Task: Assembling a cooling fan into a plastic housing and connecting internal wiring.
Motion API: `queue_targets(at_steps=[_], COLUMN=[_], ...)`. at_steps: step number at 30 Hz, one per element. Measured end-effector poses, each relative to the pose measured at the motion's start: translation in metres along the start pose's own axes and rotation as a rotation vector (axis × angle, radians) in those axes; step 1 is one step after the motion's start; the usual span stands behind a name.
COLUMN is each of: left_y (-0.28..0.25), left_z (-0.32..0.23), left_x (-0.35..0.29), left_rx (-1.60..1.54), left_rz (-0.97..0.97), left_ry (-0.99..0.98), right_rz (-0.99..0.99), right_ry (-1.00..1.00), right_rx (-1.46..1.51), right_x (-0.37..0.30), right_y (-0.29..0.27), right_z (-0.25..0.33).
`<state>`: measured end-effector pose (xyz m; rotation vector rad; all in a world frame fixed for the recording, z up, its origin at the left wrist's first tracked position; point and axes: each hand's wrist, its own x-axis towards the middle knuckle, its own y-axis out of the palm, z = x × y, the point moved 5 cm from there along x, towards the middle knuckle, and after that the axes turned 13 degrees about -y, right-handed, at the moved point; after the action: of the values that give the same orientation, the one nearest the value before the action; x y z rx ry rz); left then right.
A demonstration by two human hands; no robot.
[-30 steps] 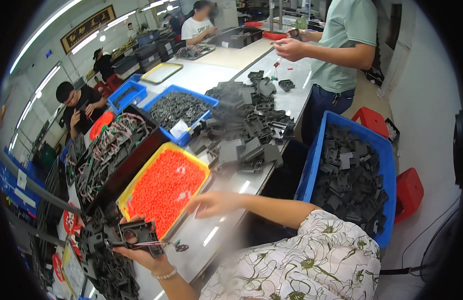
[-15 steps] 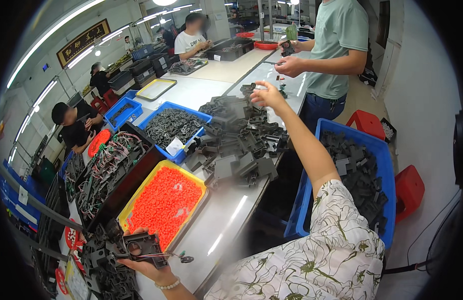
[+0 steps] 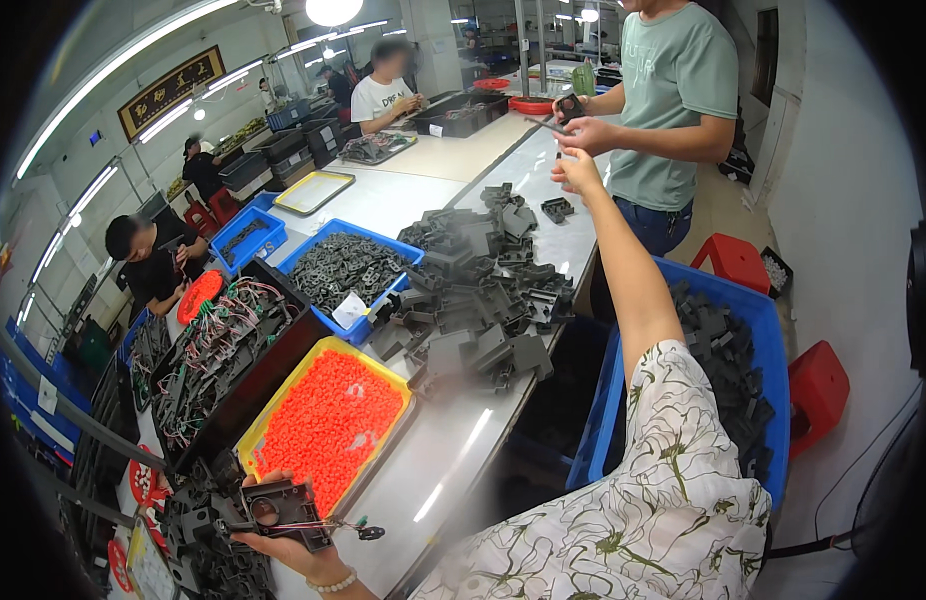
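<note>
My left hand, a beaded bracelet at its wrist, is closed around a dark grey plastic housing with a round opening. Thin wires trail from the housing to a small dark piece at its right. My right arm stretches far forward over the table's edge. At its end my right hand has its fingers bent together, just below a co-worker's hands; whatever is between the fingertips is too small to make out. That co-worker, in a green shirt, holds a dark part and a thin dark stick-like thing.
A heap of dark grey housings covers the table's middle, with one lone housing beyond. Orange-red pieces fill a yellow tray. Wired parts lie in a black crate. Blue bins and red stools stand at right.
My right hand has moved forward and right, from above the heap to the co-worker's hands, and its spread fingers have drawn together. My left hand still holds the housing, tilted slightly differently.
</note>
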<state>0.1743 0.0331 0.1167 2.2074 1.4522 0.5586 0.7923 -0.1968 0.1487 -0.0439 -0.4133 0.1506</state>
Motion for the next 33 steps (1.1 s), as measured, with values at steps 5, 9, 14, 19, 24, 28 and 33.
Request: queue_targets(at_steps=[5,9,14,19,24,28,33], left_y=[0.008,0.006,0.009,0.011,-0.007,-0.007,-0.009], left_z=[-0.002,0.0,0.002,0.004,0.003,0.01,0.01], left_x=[-0.003,-0.004,-0.007,-0.006,-0.006,0.001,0.002], left_rx=[-0.017,0.013,-0.02,-0.009,-0.001,0.036,-0.034], left_rz=[-0.056,-0.021,-0.065,-0.082,0.006,0.088,0.18], left_ry=[-0.001,0.01,-0.02,-0.008,-0.023,-0.03,-0.046], right_rz=[-0.048,-0.043,-0.003,0.086,0.186,0.279,0.287], right_ry=[0.031,-0.024,0.023,0.056,0.031,0.184,0.243], right_rx=[-0.076,-0.082,-0.111,-0.119,0.28,0.557,0.555], right_x=[0.017,0.014,0.001,-0.003,-0.052,-0.085,-0.126], right_y=[-0.015,-0.008,-0.011,-0.016,0.027,0.043,0.059], right_z=[0.002,0.003,-0.006,-0.019,0.004,-0.015,-0.031])
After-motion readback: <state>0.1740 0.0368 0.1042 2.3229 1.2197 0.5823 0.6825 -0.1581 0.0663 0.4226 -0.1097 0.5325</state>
